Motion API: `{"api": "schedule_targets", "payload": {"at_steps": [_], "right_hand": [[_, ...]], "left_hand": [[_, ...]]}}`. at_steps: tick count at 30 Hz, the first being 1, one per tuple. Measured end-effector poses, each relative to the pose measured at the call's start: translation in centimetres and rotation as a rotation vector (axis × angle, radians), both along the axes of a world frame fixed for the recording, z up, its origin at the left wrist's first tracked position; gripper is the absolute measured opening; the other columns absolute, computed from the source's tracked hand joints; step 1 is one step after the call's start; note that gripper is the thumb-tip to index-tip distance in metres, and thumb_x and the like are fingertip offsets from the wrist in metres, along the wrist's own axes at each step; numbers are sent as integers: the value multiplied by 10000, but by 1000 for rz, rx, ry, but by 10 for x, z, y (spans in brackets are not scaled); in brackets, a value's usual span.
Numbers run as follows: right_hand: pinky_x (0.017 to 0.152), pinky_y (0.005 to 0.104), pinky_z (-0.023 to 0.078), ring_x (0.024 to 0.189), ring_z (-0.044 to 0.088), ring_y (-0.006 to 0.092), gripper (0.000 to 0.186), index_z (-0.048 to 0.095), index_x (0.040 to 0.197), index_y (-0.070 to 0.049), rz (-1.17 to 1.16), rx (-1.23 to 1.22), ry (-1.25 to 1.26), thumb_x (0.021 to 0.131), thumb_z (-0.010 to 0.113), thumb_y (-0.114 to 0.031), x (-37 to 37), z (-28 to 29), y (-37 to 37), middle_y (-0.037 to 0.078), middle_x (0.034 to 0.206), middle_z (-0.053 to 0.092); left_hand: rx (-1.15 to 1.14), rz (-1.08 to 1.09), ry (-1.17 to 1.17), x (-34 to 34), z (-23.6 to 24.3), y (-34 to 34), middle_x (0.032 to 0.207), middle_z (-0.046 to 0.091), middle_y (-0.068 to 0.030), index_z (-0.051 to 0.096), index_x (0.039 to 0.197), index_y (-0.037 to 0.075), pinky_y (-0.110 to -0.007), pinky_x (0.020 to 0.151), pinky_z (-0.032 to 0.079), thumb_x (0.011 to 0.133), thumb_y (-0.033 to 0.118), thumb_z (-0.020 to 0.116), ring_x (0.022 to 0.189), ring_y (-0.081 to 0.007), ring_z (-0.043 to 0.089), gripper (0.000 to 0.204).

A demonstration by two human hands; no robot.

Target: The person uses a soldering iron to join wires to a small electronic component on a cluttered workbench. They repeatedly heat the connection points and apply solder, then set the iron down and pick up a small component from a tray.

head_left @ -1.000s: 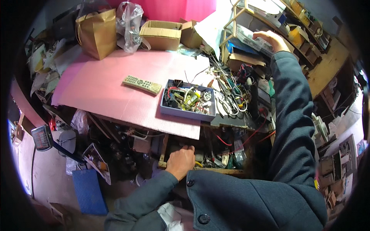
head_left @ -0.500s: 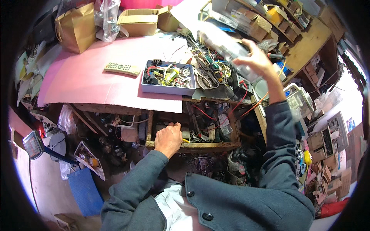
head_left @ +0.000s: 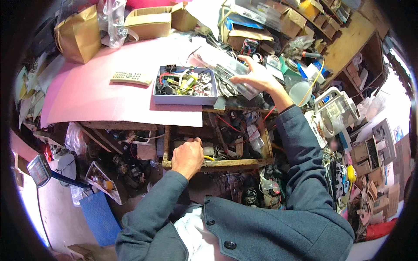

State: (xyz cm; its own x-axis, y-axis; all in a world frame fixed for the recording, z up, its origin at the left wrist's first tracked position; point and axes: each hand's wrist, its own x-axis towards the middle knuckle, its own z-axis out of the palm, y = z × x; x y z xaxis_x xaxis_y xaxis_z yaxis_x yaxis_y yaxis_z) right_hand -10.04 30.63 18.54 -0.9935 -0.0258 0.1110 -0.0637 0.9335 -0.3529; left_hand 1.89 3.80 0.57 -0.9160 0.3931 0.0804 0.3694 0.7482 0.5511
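My right hand (head_left: 260, 79) grips a long clear plastic box (head_left: 222, 67) by its right end, thumb and fingers around it. The box is tilted above the bench, beside a blue-grey tray (head_left: 185, 100) of small parts; what lies inside it is blurred. Below the bench top, my left hand (head_left: 187, 157) is closed over the front edge of a pulled-out wooden drawer (head_left: 237, 163), its fingertips partly hidden inside. A thin yellow piece (head_left: 209, 158) lies right beside that hand. Loose tools and wires fill the drawer.
A beige remote control (head_left: 130, 78) lies on a pink sheet (head_left: 87, 95) left of the tray. Behind stand a gold paper bag (head_left: 80, 37) and an open cardboard box (head_left: 150, 24). Orange and red cables run near my right arm, next to a round translucent lid (head_left: 300, 93).
My right hand has brought the clear plastic box left and down, closer to the blue-grey tray. My left hand stays at the drawer front. The whole view has shifted slightly.
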Motion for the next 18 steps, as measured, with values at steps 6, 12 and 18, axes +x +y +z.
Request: {"api": "schedule_targets", "payload": {"at_steps": [6,12,18], "right_hand": [[1007,355,431,1188,567,274,957,494,1430,-54,19,-53,47,671,808,-545,-16,40,34,179,1308,593],[1043,415,440,1190,572,340,911,524,1396,-83,11,227,121,666,809,-549,-48,22,89,199,1286,604],[972,432,489,1129,613,325,546,685,1199,-120,104,424,434,817,727,-507,-42,-2,94,161,1207,644]], "left_hand": [[4,1,24,1,4,-1,861,694,-214,633,912,32,-528,700,551,927,194,504,771,-419,689,207],[-9,18,9,0,2,1,867,693,-217,655,1005,53,-519,726,537,930,202,525,800,-416,677,211],[1,8,64,0,3,3,880,684,-235,650,953,30,-520,705,548,937,190,500,767,-418,681,221]]}}
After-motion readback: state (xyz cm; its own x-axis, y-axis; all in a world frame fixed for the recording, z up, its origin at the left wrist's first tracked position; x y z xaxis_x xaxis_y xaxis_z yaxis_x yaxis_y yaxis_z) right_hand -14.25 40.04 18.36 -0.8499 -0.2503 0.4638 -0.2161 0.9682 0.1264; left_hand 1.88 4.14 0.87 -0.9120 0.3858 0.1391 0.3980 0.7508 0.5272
